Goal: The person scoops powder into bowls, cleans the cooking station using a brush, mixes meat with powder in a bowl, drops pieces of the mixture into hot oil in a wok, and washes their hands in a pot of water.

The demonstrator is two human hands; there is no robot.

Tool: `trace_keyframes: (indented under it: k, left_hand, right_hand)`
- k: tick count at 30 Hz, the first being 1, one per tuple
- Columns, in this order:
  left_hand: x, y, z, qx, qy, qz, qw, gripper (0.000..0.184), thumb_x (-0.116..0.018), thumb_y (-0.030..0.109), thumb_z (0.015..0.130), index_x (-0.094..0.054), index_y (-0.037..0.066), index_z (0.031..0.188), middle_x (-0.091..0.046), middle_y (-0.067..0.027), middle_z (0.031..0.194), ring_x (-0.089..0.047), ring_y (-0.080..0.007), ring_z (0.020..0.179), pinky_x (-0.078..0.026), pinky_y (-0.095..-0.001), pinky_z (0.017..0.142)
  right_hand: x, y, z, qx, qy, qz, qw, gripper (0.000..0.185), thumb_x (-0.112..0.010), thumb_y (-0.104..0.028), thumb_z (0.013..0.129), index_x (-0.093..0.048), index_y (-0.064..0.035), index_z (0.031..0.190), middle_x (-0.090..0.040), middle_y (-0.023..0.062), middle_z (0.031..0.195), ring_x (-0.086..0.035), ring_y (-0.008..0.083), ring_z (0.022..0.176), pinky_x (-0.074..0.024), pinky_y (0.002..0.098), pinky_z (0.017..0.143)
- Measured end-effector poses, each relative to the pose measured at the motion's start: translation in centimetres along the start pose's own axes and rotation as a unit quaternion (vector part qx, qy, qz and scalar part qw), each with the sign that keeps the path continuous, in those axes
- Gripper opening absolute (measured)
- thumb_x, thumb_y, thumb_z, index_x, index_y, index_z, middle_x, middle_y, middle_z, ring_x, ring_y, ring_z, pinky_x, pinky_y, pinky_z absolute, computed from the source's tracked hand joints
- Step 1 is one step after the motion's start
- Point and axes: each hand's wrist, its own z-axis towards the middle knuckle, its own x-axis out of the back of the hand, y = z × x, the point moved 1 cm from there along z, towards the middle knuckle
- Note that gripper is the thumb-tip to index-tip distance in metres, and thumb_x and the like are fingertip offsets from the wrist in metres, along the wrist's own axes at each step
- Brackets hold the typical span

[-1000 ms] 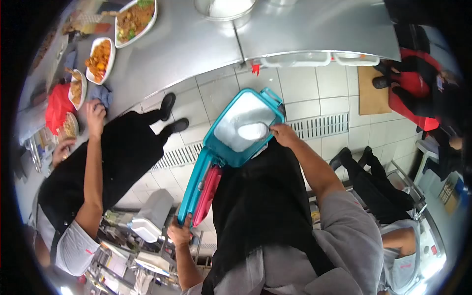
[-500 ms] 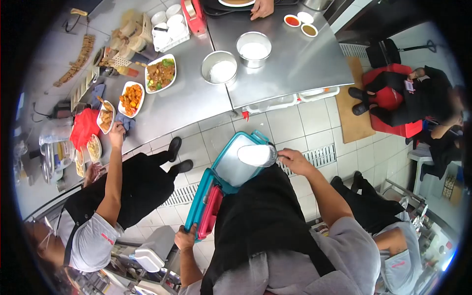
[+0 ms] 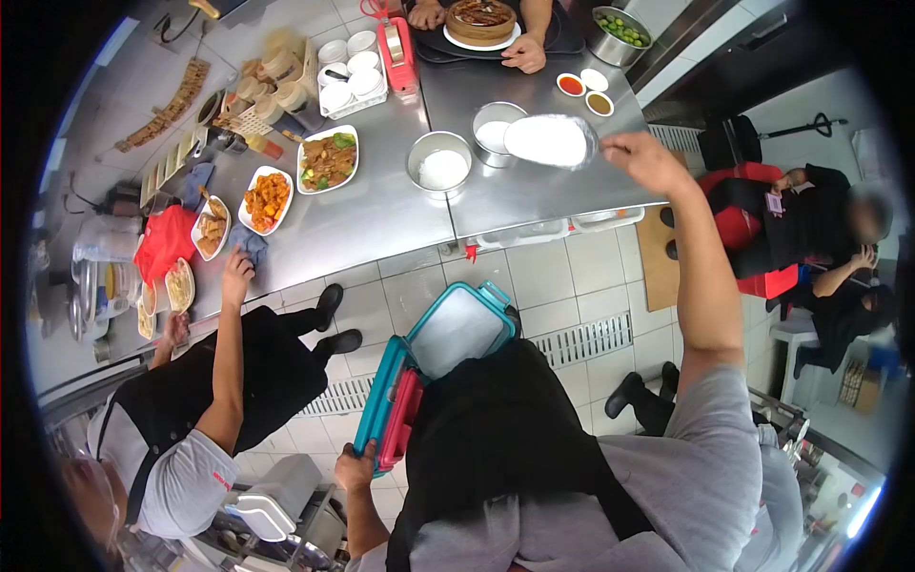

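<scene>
A metal scoop (image 3: 551,141) heaped with white grains is held up by its handle in my right hand (image 3: 648,162), partly over the right one of two round metal bowls. That bowl (image 3: 493,131) and the left bowl (image 3: 440,164) both hold white stuff. Low in front of me, my left hand (image 3: 356,465) is closed on the edge of the teal lid (image 3: 381,400). The lid hangs open beside the teal box (image 3: 459,329), which has white contents. A red tray (image 3: 404,415) lies against the lid's inner side.
Plates of food, among them one with orange pieces (image 3: 268,200), line the steel counter (image 3: 362,224). A co-worker (image 3: 191,419) stands at the left, with a hand by a blue cloth. Another person's hands flank a wooden tub (image 3: 481,21) across the counter. Several people are at the right.
My right hand has lifted the loaded scoop from the teal box up to the bowls on the counter. The view has tilted up, bringing more of the counter into sight. My left hand keeps its hold.
</scene>
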Motion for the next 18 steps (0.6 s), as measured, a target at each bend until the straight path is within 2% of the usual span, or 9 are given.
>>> trace_keyframes:
  k: [2,4,6,11,15,17,18]
  left_hand:
    - [0.3,0.4,-0.2,0.006,0.01,-0.006,1.0,0.066,-0.072,0.065,0.076,-0.069,0.001,0.089,-0.071,-0.0266,0.082,-0.07,-0.0463,0.082,-0.055,-0.0546,0.076]
    - [0.7,0.6,-0.8,0.011,0.016,-0.009,1.0,0.064,-0.072,0.065,0.076,-0.068,0.002,0.088,-0.07,-0.0262,0.08,-0.07,-0.0462,0.081,-0.055,-0.0548,0.075]
    - [0.7,0.2,-1.3,0.008,0.025,-0.012,1.0,0.063,-0.073,0.064,0.077,-0.068,0.002,0.086,-0.07,-0.0256,0.078,-0.07,-0.0458,0.079,-0.054,-0.0544,0.073]
    - [2.6,1.2,-1.2,-0.026,0.079,-0.047,0.995,0.056,-0.074,0.059,0.078,-0.068,0.003,0.083,-0.068,-0.0225,0.07,-0.069,-0.0432,0.069,-0.054,-0.0519,0.065]
    - [4.2,1.4,-0.6,-0.063,0.099,-0.06,0.991,0.052,-0.076,0.056,0.078,-0.064,0.005,0.077,-0.065,-0.0197,0.064,-0.067,-0.0412,0.063,-0.052,-0.0509,0.061]
    - [5.1,1.7,0.0,-0.067,0.089,-0.085,0.99,0.051,-0.077,0.055,0.078,-0.062,0.006,0.074,-0.063,-0.019,0.062,-0.066,-0.0406,0.062,-0.051,-0.0511,0.06]
    - [5.4,1.5,0.8,-0.078,0.099,-0.112,0.986,0.05,-0.078,0.051,0.079,-0.058,0.006,0.071,-0.061,-0.0182,0.058,-0.064,-0.0401,0.058,-0.049,-0.05,0.058]
  right_hand:
    - [0.9,-1.7,4.0,-0.007,-0.027,-0.101,0.994,0.031,-0.06,-0.018,0.091,-0.072,0.0025,0.111,-0.073,0.0228,0.101,-0.07,0.0359,0.096,-0.0533,0.0395,0.087]
    - [0.2,-4.4,7.8,-0.031,-0.068,-0.219,0.973,0.03,-0.061,-0.017,0.088,-0.072,0.0026,0.109,-0.071,0.0239,0.105,-0.068,0.0374,0.098,-0.0526,0.0416,0.089]
    - [-2.7,-6.4,11.5,-0.037,-0.094,-0.359,0.928,0.026,-0.059,-0.012,0.087,-0.074,0.0002,0.104,-0.073,0.021,0.104,-0.07,0.0355,0.099,-0.0552,0.0431,0.087]
    - [-5.1,-13.8,13.1,-0.048,-0.094,-0.422,0.9,0.023,-0.061,-0.008,0.084,-0.077,-0.0036,0.1,-0.074,0.0171,0.108,-0.071,0.0338,0.104,-0.0581,0.0434,0.085]
    - [-3.5,-13.0,12.4,-0.045,-0.056,-0.436,0.897,0.024,-0.059,-0.01,0.086,-0.077,-0.0068,0.101,-0.073,0.0169,0.11,-0.071,0.0349,0.102,-0.0573,0.043,0.086]
    - [-1.6,-12.4,10.1,-0.057,-0.033,-0.43,0.9,0.026,-0.058,-0.013,0.086,-0.076,-0.0051,0.104,-0.072,0.018,0.111,-0.069,0.0375,0.103,-0.056,0.0437,0.086]
    - [-0.9,-11.0,7.8,-0.044,-0.03,-0.384,0.922,0.026,-0.06,-0.014,0.084,-0.074,-0.0007,0.101,-0.073,0.0203,0.106,-0.07,0.0385,0.097,-0.0558,0.0428,0.085]
